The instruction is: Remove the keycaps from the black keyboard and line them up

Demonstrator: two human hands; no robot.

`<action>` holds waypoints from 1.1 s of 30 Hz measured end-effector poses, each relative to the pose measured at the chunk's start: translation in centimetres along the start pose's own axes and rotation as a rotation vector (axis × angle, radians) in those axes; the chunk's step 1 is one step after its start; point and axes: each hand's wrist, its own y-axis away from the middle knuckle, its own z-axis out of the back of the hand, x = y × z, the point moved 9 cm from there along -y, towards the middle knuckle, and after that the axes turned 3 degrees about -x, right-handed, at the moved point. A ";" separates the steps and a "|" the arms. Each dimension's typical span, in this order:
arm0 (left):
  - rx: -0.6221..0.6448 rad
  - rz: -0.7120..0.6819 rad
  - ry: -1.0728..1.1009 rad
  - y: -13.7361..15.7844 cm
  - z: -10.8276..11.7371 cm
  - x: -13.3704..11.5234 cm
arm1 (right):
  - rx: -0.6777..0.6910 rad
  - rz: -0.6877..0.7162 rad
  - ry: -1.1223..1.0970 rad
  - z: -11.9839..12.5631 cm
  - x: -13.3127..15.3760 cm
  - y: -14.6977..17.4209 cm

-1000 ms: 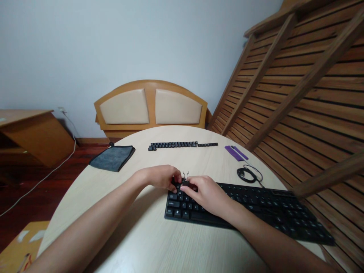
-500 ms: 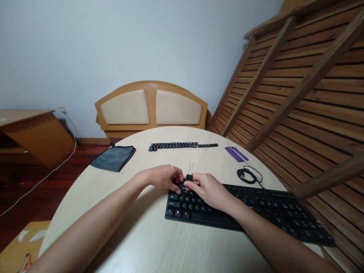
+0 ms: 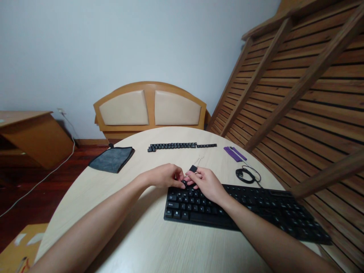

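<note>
Over the upper left part of a black keyboard [image 3: 199, 217], both my hands are close together. My left hand [image 3: 167, 176] is closed in a pinch on a small black keycap [image 3: 184, 182]. Between the fingers of my right hand [image 3: 208, 183] is a black binder clip [image 3: 193, 168], its wire handles pointing away and to the right. The fingertips of my two hands almost meet, and they cover part of the key area beneath. Farther back on the table, loose black keycaps [image 3: 173, 146] lie in rows.
A grey cloth [image 3: 112, 159] lies on the left of the round table [image 3: 136, 242]. To the right are a purple cloth strip [image 3: 233, 154] and the keyboard's coiled black cable [image 3: 245, 175]. A wooden headboard [image 3: 151, 104] stands behind, and a slatted wooden frame [image 3: 284, 91] leans on the right.
The binder clip has tipped to the right, away from the keys. A keycap now shows between my left fingertips, off the keyboard. My right hand has shifted slightly up.
</note>
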 end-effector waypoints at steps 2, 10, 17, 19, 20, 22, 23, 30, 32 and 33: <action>-0.032 0.010 0.023 -0.1 0.4 0.0 | -0.037 0.017 -0.017 0.3 0.1 -0.1; -0.121 -0.057 0.133 -0.2 1.4 -1.2 | -0.095 -0.010 -0.145 1.3 -0.9 -0.8; -0.223 -0.187 0.046 -0.3 2.0 -0.9 | -0.101 -0.084 -0.272 1.3 -1.2 -0.9; -0.255 -0.224 0.001 -0.1 2.3 -1.2 | -0.113 -0.102 -0.299 1.4 -1.3 -0.9; -0.267 -0.243 -0.026 0.0 2.3 -1.5 | -0.119 -0.110 -0.312 1.4 -1.4 -0.9; -0.273 -0.281 -0.097 0.2 2.3 -2.1 | -0.134 -0.129 -0.339 1.5 -1.5 -0.9; -0.272 -0.301 -0.136 0.3 2.3 -2.5 | -0.140 -0.138 -0.353 1.6 -1.6 -0.9; -0.326 -0.429 -0.314 1.0 2.3 -4.1 | -0.154 -0.190 -0.417 1.4 -1.9 -0.8; -0.321 -0.447 -0.343 1.0 2.1 -4.1 | -0.159 -0.205 -0.398 1.5 -1.9 -0.8; -0.320 -0.454 -0.353 1.0 1.9 -4.1 | -0.159 -0.212 -0.384 1.5 -1.9 -0.8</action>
